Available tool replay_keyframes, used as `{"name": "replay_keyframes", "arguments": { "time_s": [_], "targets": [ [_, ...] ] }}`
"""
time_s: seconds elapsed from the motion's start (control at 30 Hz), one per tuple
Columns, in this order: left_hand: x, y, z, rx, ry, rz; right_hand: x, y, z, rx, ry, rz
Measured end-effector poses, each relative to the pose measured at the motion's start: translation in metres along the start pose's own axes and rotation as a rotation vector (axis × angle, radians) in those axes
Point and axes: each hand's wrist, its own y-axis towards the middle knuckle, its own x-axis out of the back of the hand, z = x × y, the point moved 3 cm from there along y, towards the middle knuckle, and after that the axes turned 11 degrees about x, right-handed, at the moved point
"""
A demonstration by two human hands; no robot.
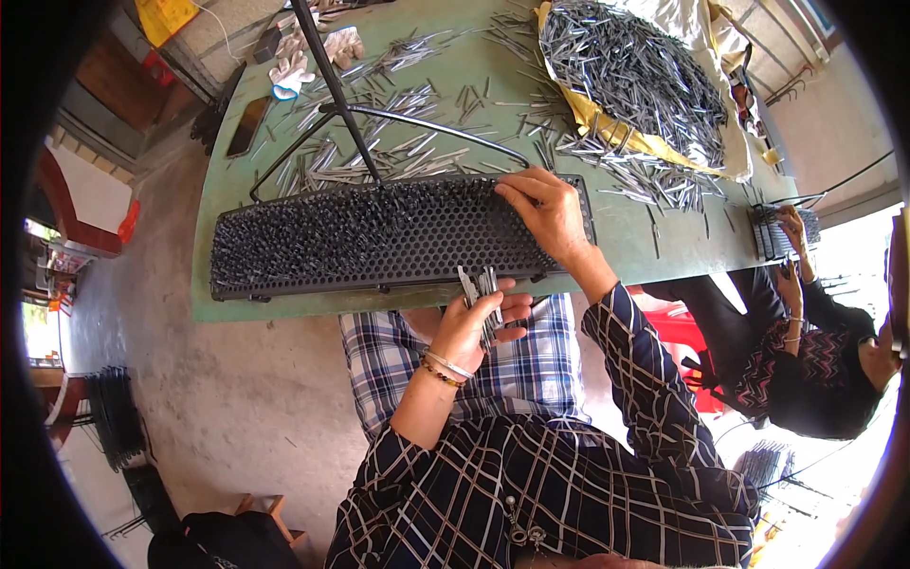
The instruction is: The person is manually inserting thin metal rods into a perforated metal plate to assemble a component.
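A long black perforated rack (445, 248) lies along the near edge of the green table. Its left part and far edge are crowded with thin dark pieces (284, 242) standing in the holes, while bare holes show toward the right and near side. In front of the rack, my left hand (464, 332) is closed round a bunch of thin metal strips (487, 302), palm up. My right hand (548, 211) is over the rack's far right part, thumb and fingers pinched together at the holes. Whatever lies between those fingertips is too small to make out.
Loose metal strips (417, 147) litter the green table (607, 251). A yellow-edged sack (635, 81) heaped with strips lies at the back right. Black rods (332, 85) rise behind the rack. Gloves (292, 76) and a phone (248, 127) lie far left. A co-worker (806, 332) handles another rack (770, 235) at right.
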Motion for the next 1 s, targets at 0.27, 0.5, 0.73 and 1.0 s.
{"name": "replay_keyframes", "arguments": {
  "time_s": [0.27,0.5,0.73,1.0],
  "targets": [
    [-0.002,-0.002,0.000,0.002,0.051,-0.008,-0.005,-0.004,0.000,-0.022,0.012,0.016],
    [-0.002,0.000,0.001,0.000,0.039,-0.004,-0.005,-0.005,-0.003,-0.015,-0.002,0.013],
    [-0.001,0.001,0.001,0.016,0.037,-0.002,-0.006,-0.001,-0.003,0.011,-0.066,0.027],
    [-0.003,0.000,0.000,0.010,0.010,0.008,-0.007,-0.009,-0.001,-0.019,-0.135,-0.057]
  ]
}}
